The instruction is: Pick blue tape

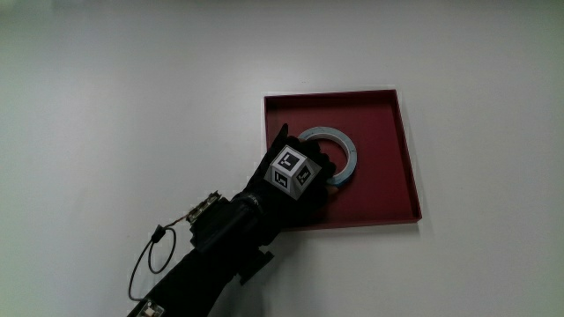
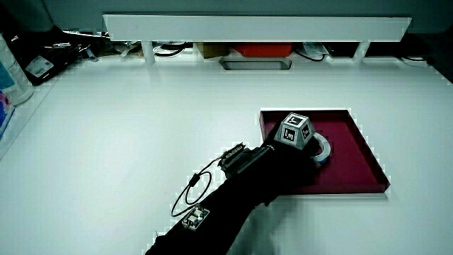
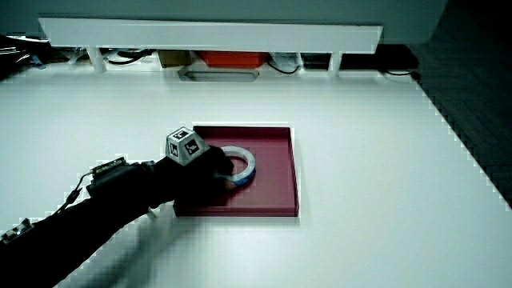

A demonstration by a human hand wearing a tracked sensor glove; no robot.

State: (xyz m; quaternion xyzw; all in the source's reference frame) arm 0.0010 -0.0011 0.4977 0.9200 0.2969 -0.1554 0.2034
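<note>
A blue tape (image 1: 349,146) ring lies flat in a dark red tray (image 1: 388,114) with a low rim. The gloved hand (image 1: 322,173) rests over the part of the ring nearest the person, its patterned cube facing up. Its fingers curl over the ring's wall, some inside the hole and one outside, and close on it. Both side views show the tape (image 2: 325,147) (image 3: 247,165) low in the tray (image 2: 350,173) (image 3: 276,192), with the hand (image 2: 311,151) (image 3: 225,173) on it. The covered part of the ring is hidden.
A low white partition (image 2: 255,28) (image 3: 208,34) runs along the table's edge farthest from the person, with cables and small items under it. A bottle (image 2: 10,71) stands at the table's edge in a side view. White tabletop (image 1: 132,106) surrounds the tray.
</note>
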